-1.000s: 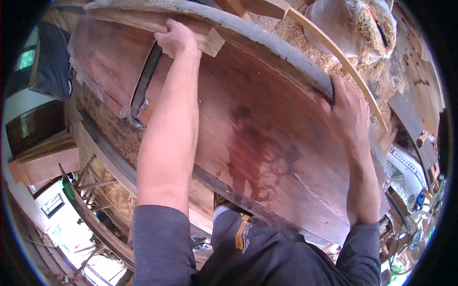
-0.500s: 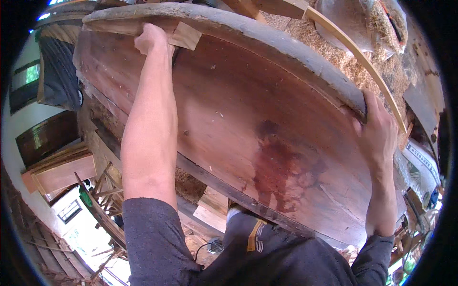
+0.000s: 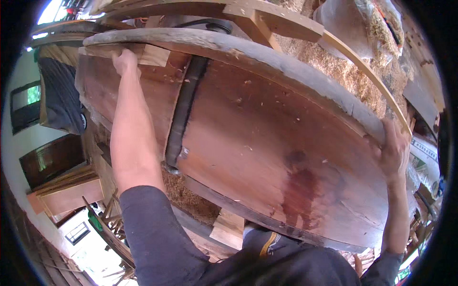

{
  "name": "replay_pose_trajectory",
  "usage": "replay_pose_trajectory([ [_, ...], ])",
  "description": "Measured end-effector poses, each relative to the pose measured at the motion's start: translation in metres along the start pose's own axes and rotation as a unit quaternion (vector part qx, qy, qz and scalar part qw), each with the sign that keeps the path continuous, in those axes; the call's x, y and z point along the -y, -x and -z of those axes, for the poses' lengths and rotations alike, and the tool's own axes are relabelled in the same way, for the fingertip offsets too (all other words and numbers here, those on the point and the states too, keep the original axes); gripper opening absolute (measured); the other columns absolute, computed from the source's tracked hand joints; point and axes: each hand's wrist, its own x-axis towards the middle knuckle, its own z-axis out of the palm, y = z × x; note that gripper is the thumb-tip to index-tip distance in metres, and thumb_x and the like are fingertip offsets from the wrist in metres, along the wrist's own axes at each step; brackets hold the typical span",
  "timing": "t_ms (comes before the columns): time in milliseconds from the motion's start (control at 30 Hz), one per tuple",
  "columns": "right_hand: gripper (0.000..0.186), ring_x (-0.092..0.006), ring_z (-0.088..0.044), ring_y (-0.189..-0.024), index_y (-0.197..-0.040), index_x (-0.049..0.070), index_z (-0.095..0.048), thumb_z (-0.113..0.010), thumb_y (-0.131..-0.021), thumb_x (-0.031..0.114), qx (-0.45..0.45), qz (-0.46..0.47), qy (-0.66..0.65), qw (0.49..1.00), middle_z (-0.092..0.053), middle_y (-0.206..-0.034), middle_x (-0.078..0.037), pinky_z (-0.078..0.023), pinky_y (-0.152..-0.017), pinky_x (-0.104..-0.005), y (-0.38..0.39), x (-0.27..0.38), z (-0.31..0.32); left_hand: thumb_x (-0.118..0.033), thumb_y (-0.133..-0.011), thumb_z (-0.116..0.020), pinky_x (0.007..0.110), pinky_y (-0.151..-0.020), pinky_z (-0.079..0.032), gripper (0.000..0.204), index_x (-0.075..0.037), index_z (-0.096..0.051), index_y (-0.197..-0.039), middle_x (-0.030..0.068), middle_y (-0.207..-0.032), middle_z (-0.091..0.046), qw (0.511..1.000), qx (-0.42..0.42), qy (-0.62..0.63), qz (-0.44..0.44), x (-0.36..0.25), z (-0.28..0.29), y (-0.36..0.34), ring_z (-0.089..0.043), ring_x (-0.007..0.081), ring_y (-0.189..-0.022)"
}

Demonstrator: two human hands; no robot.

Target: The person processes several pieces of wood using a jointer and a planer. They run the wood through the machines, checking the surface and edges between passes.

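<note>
Wood piece (image 3: 154, 56) slid left, clamped in left hand's grip (image 3: 126, 62); right hand (image 3: 395, 148) clamps rim (image 3: 296, 67).

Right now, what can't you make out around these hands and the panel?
All in the head view:
- Left hand fingertips on the wooden block: hidden by the hand itself.
- Reddish-brown panel, reverse side: hidden by its visible face.
- Clear bag, top: cut off by upper edge.

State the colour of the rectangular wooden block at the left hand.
The rectangular wooden block is pale tan, best seen in the head view.
</note>
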Motion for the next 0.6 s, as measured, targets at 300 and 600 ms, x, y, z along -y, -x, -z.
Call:
replay_pose_trajectory([
  [300, 0.048, -0.044, -0.067, -0.085, -0.111, 0.005, -0.061, -0.085, -0.079, 0.032, 0.008, -0.023, -0.031, 0.999, -0.068, -0.092, -0.02, -0.052, -0.071, -0.0493, 0.002, 0.008, 0.009, -0.028, -0.076, -0.085, 0.048, -0.074, -0.057, 0.084, -0.007, -0.045, -0.147, 0.0151, -0.123, -0.061, 0.97, 0.195, -0.061, 0.131, 0.017, 0.086, -0.006, -0.066, 0.0269, -0.098],
  [600, 0.045, -0.0431, -0.068, -0.09, -0.118, 0.006, -0.062, -0.078, -0.087, 0.035, -0.027, -0.008, 0.004, 1.0, -0.07, -0.098, -0.021, -0.053, -0.076, -0.0512, 0.008, -0.001, 0.001, -0.036, -0.096, -0.062, 0.045, -0.098, -0.054, 0.048, -0.005, -0.06, -0.132, 0.0114, -0.125, -0.067, 0.845, 0.136, 0.491, 0.163, 0.018, 0.344, 0.274, -0.065, 0.029, -0.116],
])
